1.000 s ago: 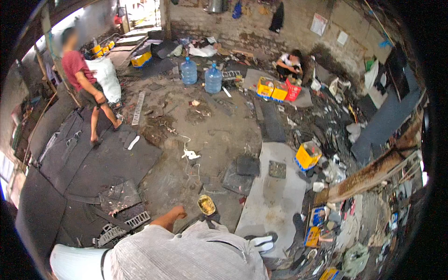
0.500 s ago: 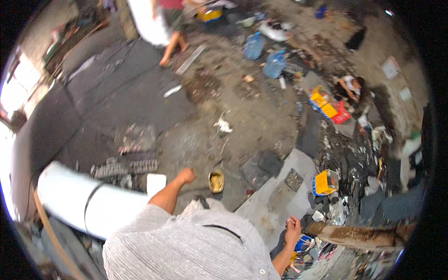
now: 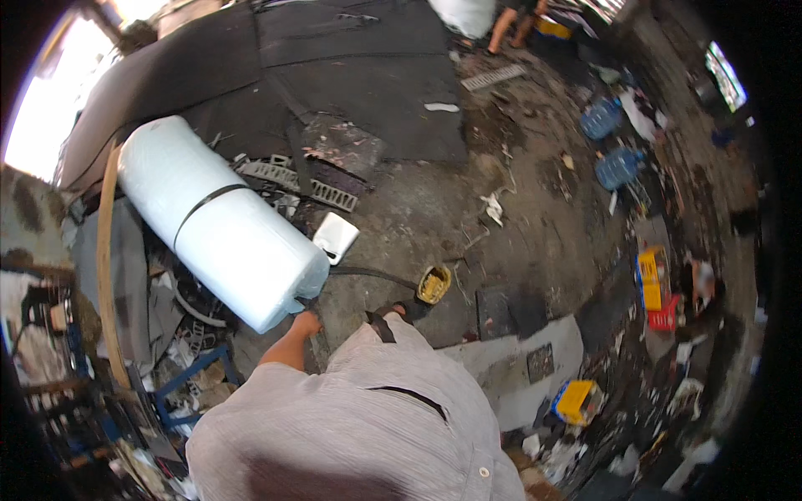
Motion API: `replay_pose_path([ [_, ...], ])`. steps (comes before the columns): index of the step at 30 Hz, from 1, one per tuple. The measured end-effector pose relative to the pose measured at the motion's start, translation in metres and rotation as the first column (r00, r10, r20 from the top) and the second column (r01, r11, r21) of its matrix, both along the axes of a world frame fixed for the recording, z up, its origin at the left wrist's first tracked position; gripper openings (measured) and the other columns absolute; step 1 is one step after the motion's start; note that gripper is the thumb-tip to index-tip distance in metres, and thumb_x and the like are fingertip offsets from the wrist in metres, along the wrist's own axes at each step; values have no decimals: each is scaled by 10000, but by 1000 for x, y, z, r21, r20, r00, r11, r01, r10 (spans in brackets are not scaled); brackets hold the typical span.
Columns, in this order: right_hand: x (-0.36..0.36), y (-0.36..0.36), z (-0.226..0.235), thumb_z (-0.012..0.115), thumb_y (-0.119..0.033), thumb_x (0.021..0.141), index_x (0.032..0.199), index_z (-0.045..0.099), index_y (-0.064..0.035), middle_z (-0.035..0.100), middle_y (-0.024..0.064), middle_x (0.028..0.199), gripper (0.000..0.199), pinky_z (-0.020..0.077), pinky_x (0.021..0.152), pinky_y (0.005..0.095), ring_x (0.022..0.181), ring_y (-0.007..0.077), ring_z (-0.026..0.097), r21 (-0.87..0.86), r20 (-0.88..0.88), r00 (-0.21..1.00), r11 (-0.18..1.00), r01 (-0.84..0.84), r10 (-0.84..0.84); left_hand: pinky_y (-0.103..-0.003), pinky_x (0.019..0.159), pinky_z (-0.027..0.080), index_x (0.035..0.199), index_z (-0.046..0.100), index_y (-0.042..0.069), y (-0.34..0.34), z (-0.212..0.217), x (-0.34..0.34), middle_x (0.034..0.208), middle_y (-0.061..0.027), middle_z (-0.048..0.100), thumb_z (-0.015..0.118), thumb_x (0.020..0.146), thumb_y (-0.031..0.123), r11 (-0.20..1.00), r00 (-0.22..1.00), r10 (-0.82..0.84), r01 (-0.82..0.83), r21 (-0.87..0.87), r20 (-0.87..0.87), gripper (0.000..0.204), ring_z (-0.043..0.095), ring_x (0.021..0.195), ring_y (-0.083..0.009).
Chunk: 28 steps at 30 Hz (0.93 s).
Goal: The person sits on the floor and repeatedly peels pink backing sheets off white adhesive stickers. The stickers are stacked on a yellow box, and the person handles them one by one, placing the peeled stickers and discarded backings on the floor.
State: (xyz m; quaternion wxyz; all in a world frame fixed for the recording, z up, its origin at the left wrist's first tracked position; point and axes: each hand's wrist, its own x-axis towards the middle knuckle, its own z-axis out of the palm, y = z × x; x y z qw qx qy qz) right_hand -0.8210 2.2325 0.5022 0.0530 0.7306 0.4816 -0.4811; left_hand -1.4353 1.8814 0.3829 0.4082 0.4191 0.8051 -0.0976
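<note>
My left hand (image 3: 307,324) hangs low with its fingers curled. What they hold, if anything, is too small to make out. Just beyond it lies the end of a large wrapped white roll (image 3: 242,242) with a dark band round its middle. A white plastic jerrycan-like container (image 3: 336,237) lies next to the roll. Ahead of my body stands a small cut-open tub (image 3: 433,285) with yellowish contents, close to my foot (image 3: 393,311). My right hand is out of sight.
Dark sheets (image 3: 359,83) cover the floor ahead. A wooden pole (image 3: 107,259) and a blue frame (image 3: 196,384) are at left. Yellow-blue boxes (image 3: 576,402), blue water bottles (image 3: 618,167) and scattered scrap lie at right. Another person's legs (image 3: 504,32) show at the far edge.
My view has turned left, so the roll sits nearer the middle and the boxes and bottles have shifted right. My right hand has left the picture. My left hand is lower, beside the roll's end.
</note>
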Motion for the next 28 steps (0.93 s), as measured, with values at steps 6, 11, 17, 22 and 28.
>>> replay_pose_path([
  [6,-32,68,49,720,-211,981,1215,725,-67,723,38,999,275,534,741,302,885,134,654,467,-181,983,878,105,-21,-496,949,565,1070,797,86,16,-17,5,1152,-203,744,609,952,361,962,970,-230,240,-131,82,353,693,1140,-379],
  [11,-72,31,105,776,-241,940,1259,699,-79,754,129,1175,367,564,931,348,1067,233,729,560,-299,951,793,239,-76,-395,822,567,1135,721,39,130,-16,-66,1007,-169,750,716,925,232,967,974,31,-87,241,226,285,720,919,-287],
  [17,-70,-78,80,790,-239,915,1215,706,-67,776,135,1117,356,576,908,368,1009,261,751,484,-191,935,801,354,-298,-382,819,557,1260,683,-1,285,10,-120,1007,-167,771,772,897,207,884,959,-244,159,440,143,427,721,915,-276],
  [22,-76,-111,124,761,-157,946,1195,716,-49,770,94,1082,276,562,891,340,993,193,727,518,-207,854,687,510,-477,-398,877,554,1283,684,1,373,19,-89,1110,-179,768,783,895,248,956,978,-47,-15,292,203,471,726,1003,-313],
  [28,-95,-59,392,762,-75,928,1253,715,-84,711,31,1099,328,518,931,311,1036,132,634,881,-442,841,25,473,-312,-406,889,560,1274,684,3,412,-4,-58,1139,-186,767,773,902,278,878,859,-417,296,375,297,470,733,1031,-323],
])
